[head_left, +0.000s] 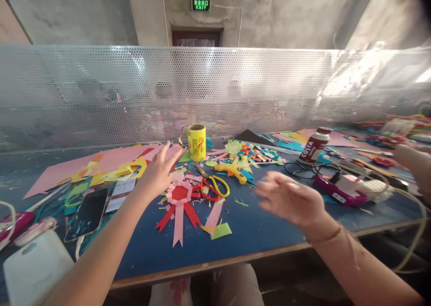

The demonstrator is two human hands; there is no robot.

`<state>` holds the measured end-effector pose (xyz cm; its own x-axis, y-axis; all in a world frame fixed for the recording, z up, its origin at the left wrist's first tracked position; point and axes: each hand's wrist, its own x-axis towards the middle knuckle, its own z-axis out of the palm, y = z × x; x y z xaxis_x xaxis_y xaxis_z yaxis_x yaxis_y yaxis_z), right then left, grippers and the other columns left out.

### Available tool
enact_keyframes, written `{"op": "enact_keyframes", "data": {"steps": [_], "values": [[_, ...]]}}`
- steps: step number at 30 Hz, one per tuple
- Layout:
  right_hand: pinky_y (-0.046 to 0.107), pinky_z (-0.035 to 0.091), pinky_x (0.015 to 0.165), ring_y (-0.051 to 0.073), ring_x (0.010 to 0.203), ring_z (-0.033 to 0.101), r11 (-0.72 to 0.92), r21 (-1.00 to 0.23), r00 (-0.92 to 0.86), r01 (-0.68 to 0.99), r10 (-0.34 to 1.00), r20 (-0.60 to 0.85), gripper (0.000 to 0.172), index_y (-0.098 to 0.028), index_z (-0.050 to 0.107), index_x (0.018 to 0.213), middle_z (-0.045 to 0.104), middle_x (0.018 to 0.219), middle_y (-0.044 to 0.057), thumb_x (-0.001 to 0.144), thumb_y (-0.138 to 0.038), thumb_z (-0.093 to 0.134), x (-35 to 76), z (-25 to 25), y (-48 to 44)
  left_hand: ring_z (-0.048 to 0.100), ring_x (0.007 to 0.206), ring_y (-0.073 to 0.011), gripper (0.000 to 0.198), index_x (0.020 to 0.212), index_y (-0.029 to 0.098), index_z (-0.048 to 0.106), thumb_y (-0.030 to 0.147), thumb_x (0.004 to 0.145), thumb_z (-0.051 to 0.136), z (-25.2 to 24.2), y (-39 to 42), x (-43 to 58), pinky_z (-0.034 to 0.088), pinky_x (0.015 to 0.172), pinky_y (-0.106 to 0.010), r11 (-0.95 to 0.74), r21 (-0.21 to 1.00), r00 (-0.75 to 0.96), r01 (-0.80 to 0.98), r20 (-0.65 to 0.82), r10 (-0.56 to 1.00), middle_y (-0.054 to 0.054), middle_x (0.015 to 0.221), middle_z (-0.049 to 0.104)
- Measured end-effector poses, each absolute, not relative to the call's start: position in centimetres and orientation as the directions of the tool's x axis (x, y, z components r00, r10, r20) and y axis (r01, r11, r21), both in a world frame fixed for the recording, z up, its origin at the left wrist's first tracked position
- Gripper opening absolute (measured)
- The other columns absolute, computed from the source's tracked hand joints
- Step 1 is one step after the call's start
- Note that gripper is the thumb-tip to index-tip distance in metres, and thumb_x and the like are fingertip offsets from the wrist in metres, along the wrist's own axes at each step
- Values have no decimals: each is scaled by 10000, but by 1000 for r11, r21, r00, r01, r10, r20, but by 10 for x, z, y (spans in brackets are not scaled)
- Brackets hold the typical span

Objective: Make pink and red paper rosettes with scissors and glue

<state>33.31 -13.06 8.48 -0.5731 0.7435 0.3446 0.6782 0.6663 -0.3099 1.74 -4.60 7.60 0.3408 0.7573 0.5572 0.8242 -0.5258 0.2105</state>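
Observation:
My left hand [159, 172] hovers over the paper left of the yellow roll [196, 142], fingers apart and nothing in them. My right hand [286, 197] is raised over the table's right half, palm partly up, slightly blurred, its fingers loosely spread and holding nothing. Between the hands lies a pink and red paper rosette [179, 193] with hanging ribbon tails. Beside it are scissors with red and yellow handles [220, 187] and a yellow glue gun [232, 171]. A green paper piece [221, 231] lies near the front edge.
Pink sheets [111, 162], a dark phone [88, 214] and a white device [38, 268] are on the left. At right stand a brown bottle [315, 146] and a purple power strip [340, 191] with cables. A perforated screen [202, 95] backs the table. Another person's hand [412, 164] shows far right.

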Motion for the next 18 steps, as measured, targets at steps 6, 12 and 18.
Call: {"op": "enact_keyframes", "data": {"steps": [6,12,18], "values": [[284,526,679,135,624,635,561,-109,-475,820,775,416,315,-135,629,1021,649,619,14,890,-130,344,314,97,-83,611,636,-210,325,663,207,674,397,822,464,69,-34,18,459,658,-313,-335,255,210,907,414,886,-57,579,619],[280,479,754,182,808,614,551,139,-563,823,758,330,256,-113,639,902,653,876,109,826,-51,402,257,58,-38,578,1031,-216,332,1065,228,621,151,760,516,25,-22,21,431,877,-303,-550,372,440,748,343,830,-80,1125,621],[320,450,815,234,927,558,529,68,-523,846,798,300,183,-106,641,899,607,1009,148,796,-195,519,222,11,-9,604,855,-227,167,771,192,646,162,793,483,6,-22,23,455,785,-326,-594,276,541,756,249,804,-86,839,655]]}}
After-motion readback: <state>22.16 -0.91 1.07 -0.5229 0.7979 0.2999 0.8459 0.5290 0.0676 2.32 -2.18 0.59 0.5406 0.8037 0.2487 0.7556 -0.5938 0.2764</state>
